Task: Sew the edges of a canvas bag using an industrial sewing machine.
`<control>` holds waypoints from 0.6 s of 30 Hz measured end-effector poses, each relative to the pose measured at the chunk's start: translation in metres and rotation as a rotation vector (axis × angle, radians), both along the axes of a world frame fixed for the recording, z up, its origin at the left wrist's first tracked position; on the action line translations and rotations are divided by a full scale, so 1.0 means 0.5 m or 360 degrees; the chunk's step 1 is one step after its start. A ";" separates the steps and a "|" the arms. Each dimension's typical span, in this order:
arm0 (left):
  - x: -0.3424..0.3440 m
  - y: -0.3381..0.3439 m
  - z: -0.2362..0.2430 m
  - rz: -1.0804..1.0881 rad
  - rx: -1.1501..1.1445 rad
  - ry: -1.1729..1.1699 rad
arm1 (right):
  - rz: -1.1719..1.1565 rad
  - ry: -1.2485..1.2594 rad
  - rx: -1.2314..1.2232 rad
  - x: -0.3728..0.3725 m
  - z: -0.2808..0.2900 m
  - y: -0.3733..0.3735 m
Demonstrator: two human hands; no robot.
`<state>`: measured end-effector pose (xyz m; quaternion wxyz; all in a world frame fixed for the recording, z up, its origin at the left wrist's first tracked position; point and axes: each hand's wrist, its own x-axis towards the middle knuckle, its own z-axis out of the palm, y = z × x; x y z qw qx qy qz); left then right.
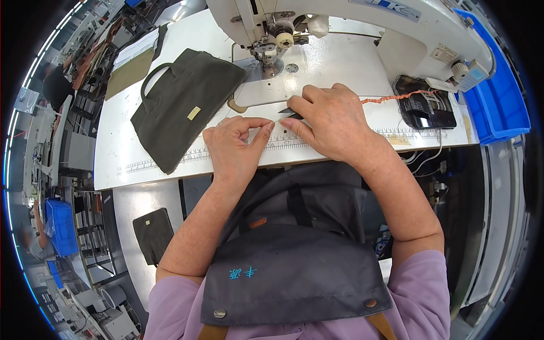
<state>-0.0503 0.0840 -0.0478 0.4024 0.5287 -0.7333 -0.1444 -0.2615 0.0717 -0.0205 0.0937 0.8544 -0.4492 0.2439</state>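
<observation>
Nearest, a dark grey apron [294, 272] over lilac sleeves, with both forearms reaching up onto the white sewing table [130, 153].

On the table's front edge, beside the printed ruler strip [170, 158]: left hand [232, 148] closed in a pinch, thumb and forefinger tips together at its right side, whatever is pinched too small to make out. Just right of it, right hand [331, 122] curled, fingertips gripping a small dark pointed tool, likely thread snips [290, 112], tip aimed left toward the left hand's pinch. Long axis of the snips roughly left to right; right hand the nearer one, in fact touching it.

Farther left, apart from both hands, a flat olive-green fabric bag with a handle and tan label [181, 102].

Beyond, white sewing machine [340, 22], needle area just above the right hand; blue plastic bin [498, 96] far right.
</observation>
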 end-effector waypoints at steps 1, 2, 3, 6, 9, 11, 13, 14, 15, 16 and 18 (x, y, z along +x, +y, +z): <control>-0.001 -0.001 -0.001 -0.0004 -0.0001 0.0000 | 0.0045 0.0027 -0.0004 -0.001 0.000 -0.002; 0.000 -0.002 -0.001 -0.0001 -0.0008 0.0010 | 0.0091 0.0053 -0.0009 -0.001 -0.001 -0.003; -0.001 -0.003 -0.002 0.0002 -0.0012 0.0018 | 0.0087 0.0051 -0.0007 0.000 -0.006 -0.004; -0.003 0.002 0.002 0.0000 0.0017 0.0016 | 0.0109 -0.0029 0.0012 0.011 -0.016 -0.008; -0.002 -0.001 -0.001 -0.0047 -0.0049 -0.0031 | 0.0097 0.0019 -0.0066 0.017 -0.023 -0.014; 0.001 -0.005 -0.005 -0.0045 -0.0015 0.0004 | 0.0105 0.0071 -0.0018 0.016 -0.033 -0.018; 0.010 -0.009 -0.004 -0.0033 0.0018 0.0038 | 0.0061 0.0087 -0.0037 0.000 -0.029 -0.026; 0.015 -0.012 -0.002 -0.0010 0.0035 0.0061 | 0.0012 0.0105 -0.0056 -0.012 -0.027 -0.031; 0.020 -0.013 0.000 0.0014 0.0053 0.0084 | 0.0015 0.0103 -0.0057 -0.025 -0.024 -0.038; 0.023 -0.016 0.000 0.0016 0.0052 0.0082 | -0.0074 0.0058 -0.0100 -0.040 -0.020 -0.047; 0.024 -0.029 -0.001 0.0049 0.0261 0.0321 | -0.0223 0.0044 -0.0177 -0.065 -0.012 -0.065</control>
